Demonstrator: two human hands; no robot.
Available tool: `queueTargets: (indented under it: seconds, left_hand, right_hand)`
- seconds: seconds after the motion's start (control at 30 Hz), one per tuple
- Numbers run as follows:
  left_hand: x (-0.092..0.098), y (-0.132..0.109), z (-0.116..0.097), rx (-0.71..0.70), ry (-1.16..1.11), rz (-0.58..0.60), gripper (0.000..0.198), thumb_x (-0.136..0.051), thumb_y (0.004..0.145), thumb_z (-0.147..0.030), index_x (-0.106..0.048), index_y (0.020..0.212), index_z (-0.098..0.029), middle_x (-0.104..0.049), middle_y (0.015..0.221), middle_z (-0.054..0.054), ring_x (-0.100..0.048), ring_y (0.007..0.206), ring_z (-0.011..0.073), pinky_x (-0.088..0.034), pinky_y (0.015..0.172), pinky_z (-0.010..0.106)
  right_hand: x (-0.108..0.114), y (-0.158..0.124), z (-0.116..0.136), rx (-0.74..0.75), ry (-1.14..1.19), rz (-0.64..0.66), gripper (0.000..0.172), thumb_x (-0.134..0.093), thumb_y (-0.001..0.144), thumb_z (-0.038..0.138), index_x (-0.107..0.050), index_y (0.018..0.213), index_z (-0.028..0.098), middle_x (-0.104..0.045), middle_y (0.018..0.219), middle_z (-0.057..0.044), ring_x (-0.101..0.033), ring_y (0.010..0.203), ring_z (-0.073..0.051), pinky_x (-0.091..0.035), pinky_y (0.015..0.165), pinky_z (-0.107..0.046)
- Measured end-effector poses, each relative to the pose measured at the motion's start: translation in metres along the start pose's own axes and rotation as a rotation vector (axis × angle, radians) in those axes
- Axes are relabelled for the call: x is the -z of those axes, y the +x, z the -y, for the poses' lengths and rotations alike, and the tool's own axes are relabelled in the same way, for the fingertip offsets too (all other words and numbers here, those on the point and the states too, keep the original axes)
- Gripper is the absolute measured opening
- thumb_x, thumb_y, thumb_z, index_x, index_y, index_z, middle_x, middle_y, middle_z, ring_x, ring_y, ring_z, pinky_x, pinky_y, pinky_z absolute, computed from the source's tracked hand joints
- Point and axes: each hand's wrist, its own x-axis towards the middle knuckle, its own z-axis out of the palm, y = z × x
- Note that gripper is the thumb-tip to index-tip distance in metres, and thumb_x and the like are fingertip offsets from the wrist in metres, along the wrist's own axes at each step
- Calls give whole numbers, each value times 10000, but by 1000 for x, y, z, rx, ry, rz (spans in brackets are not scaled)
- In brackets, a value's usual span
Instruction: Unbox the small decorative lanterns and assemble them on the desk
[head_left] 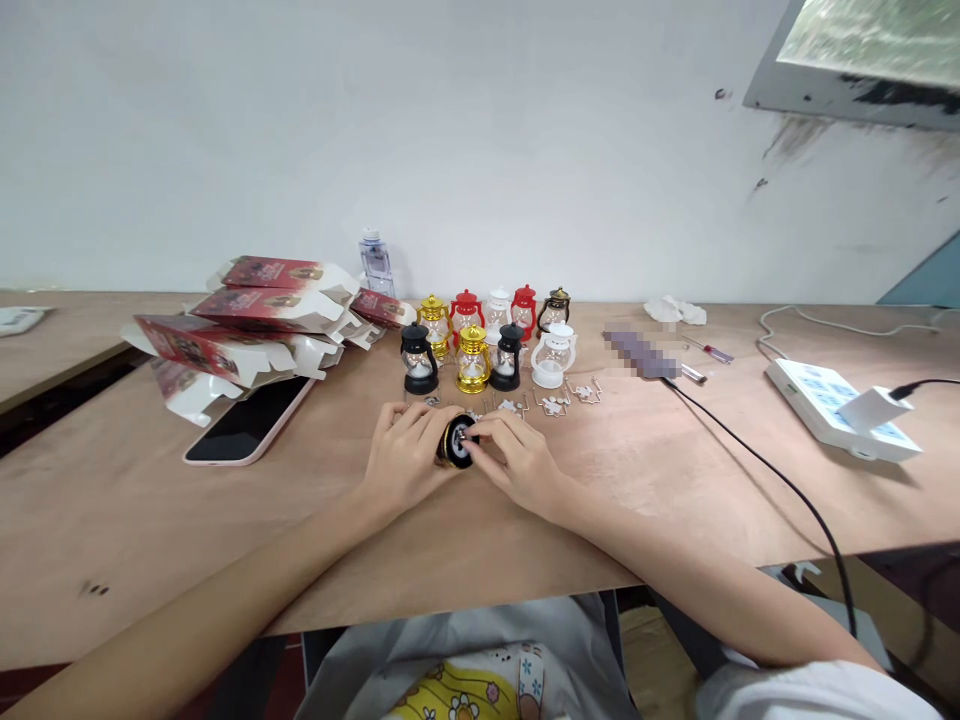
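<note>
My left hand [405, 450] is wrapped around a small dark lantern with gold edging [453, 443], tipped so its round black base faces right. The thumb and fingers of my right hand [521, 462] are pinched together at the middle of that base; whatever they grip is too small to make out. Just beyond my hands, small wire handles and flat metal pieces [553, 406] lie on the table. Behind them stand several upright mini lanterns, among them a black one [418, 362], a gold one [472, 360] and a white one [553, 358].
Red-and-white cardboard boxes [262, 300] are heaped at left, partly over a phone [247, 425]. A clear bottle [376, 265] stands by the wall. To the right lie a screwdriver [712, 350], crumpled tissue [675, 310], a black cable [757, 462] and a white power strip [832, 410].
</note>
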Motion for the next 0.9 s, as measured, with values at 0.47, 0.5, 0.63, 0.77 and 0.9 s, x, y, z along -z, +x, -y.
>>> queueTargets:
  seconds: [0.47, 0.5, 0.63, 0.77, 0.9]
  left_hand:
    - [-1, 0, 1, 16, 1, -1, 239, -545, 828, -321, -549, 1005, -161, -702, 841, 49, -616, 742, 189, -352, 726, 342]
    - [-1, 0, 1, 20, -1, 1, 239, -551, 821, -317, -549, 1005, -163, -704, 850, 49, -617, 747, 189, -352, 727, 342]
    - [-2, -1, 3, 31, -5, 20, 264, -579, 793, -307, -543, 1013, -167, -705, 907, 52, -621, 780, 195, -350, 727, 346]
    - [-1, 0, 4, 23, 30, 31, 260, -588, 785, -301, -550, 999, -158, -702, 864, 49, -619, 759, 196, -347, 725, 356]
    - [1, 3, 6, -46, 87, -12, 204, -552, 818, -249, -571, 1005, -169, -707, 847, 39, -628, 782, 191, -346, 737, 364]
  right_hand:
    - [-1, -1, 1, -74, 95, -20, 110, -466, 880, 173, -544, 804, 186, -646, 845, -85, -613, 824, -168, -512, 725, -309]
    - [0, -1, 1, -134, 145, -25, 104, -467, 877, 180, -535, 799, 192, -648, 865, -82, -617, 841, -167, -512, 739, -314]
    - [3, 4, 2, -543, 445, -82, 76, -508, 843, 222, -498, 772, 199, -648, 893, -52, -632, 834, -151, -524, 751, -310]
    - [2, 10, -3, -1008, 791, 26, 74, -547, 757, 147, -484, 751, 186, -598, 668, 23, -590, 572, -102, -523, 580, -242]
    - [3, 13, -3, -1317, 1158, 337, 105, -482, 752, 78, -563, 721, 138, -605, 591, -4, -566, 512, -79, -511, 526, -181]
